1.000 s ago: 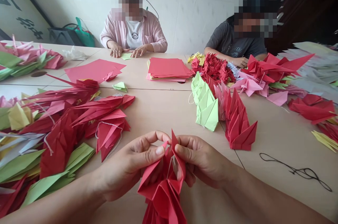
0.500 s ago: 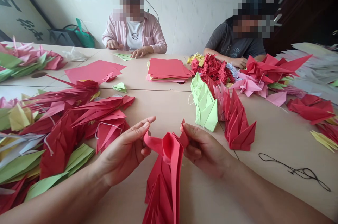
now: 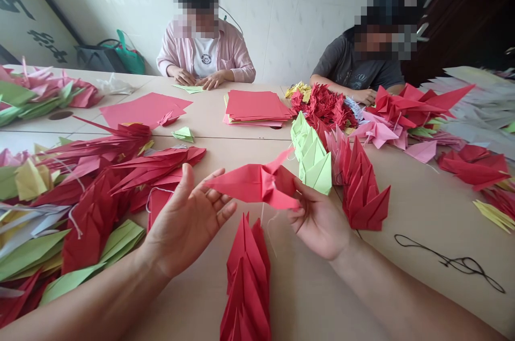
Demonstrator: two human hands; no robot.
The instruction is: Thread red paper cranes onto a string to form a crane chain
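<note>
A red folded paper crane (image 3: 263,184) is held up off the table, with white thread hanging under it. My right hand (image 3: 319,220) pinches its right side between thumb and fingers. Palm up and fingers spread, my left hand (image 3: 193,223) is at the crane's long left point; whether the fingers touch it I cannot tell. Below the crane, a strung row of red folded paper pieces (image 3: 246,287) runs toward me. Light green folded pieces (image 3: 311,156) and another red row (image 3: 364,191) stand just beyond my right hand.
Red, green and yellow folded paper (image 3: 96,201) heaps up on the left. A stack of red sheets (image 3: 257,105) lies across the table, near a person in a pink shirt (image 3: 237,54). Another person in dark grey (image 3: 341,62) sits right. A black cord (image 3: 462,263) lies at right.
The red crane has been lifted from the row and flattened out, turning sideways. My left hand has let go and spread its fingers; my right hand keeps hold.
</note>
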